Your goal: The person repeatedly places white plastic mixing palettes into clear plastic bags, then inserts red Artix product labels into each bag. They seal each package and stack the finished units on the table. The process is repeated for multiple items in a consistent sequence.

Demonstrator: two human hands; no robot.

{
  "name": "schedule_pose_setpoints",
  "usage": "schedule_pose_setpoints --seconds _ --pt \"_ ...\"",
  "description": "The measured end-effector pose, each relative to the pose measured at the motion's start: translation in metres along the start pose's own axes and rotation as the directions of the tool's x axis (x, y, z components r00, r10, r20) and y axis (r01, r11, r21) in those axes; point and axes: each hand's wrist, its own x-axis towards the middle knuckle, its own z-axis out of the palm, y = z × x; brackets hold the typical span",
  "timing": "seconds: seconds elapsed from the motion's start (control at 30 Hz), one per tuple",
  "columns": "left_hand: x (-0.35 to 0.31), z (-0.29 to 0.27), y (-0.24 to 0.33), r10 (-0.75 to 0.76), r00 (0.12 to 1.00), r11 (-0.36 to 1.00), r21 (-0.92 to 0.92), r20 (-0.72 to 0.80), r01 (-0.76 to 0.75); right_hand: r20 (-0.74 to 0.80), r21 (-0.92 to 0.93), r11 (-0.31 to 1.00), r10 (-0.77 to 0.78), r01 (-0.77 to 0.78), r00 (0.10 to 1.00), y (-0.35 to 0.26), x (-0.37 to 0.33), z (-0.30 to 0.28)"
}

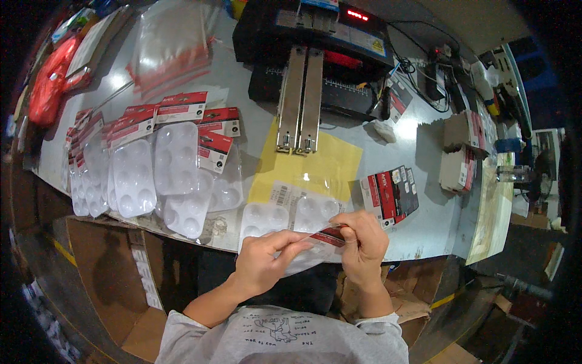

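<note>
Near the front edge of the table my right hand pinches a red and black header card. My left hand has its thumb and fingers closed on the edge of a clear plastic bag beside that card. Part of the bag hangs between my hands, and my fingers hide where the card meets it. Just beyond my hands lie two white paint palettes with round wells, a left palette and a right palette, with barcode labels by them. A yellow sheet lies partly under them.
A black machine with two long metal arms reaches over the sheet. Bagged palettes with red header cards pile up at left. Loose header cards lie at right, near small boxes. Clear bags lie far left.
</note>
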Motion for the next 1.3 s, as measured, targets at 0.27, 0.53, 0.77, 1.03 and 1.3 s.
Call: schedule_pose_setpoints --seconds 0.27,0.53,0.77,1.03,1.3 --pt "0.001 -0.004 -0.003 0.003 1.000 1.000 -0.014 -0.010 -0.003 0.040 0.001 0.999 -0.048 0.048 0.998 0.000 -0.001 0.002" --pt "-0.006 -0.012 -0.009 0.095 0.995 0.994 -0.054 -0.024 -0.097 0.369 0.249 0.959 0.033 -0.133 0.929 0.012 0.022 -0.003" --pt "0.001 -0.008 -0.025 0.035 0.924 0.995 -0.069 -0.380 -0.066 0.265 0.236 0.903 0.296 -0.360 0.918 0.022 0.024 0.002" --pt "-0.001 -0.005 -0.026 -0.036 0.922 0.991 -0.134 -0.384 -0.017 0.290 0.371 0.829 0.325 -0.419 0.900 0.026 0.017 0.014" --pt "0.002 -0.008 -0.033 -0.125 0.879 0.953 -0.302 -0.459 -0.022 0.418 0.645 0.301 0.631 -0.702 0.654 0.025 0.017 0.013"
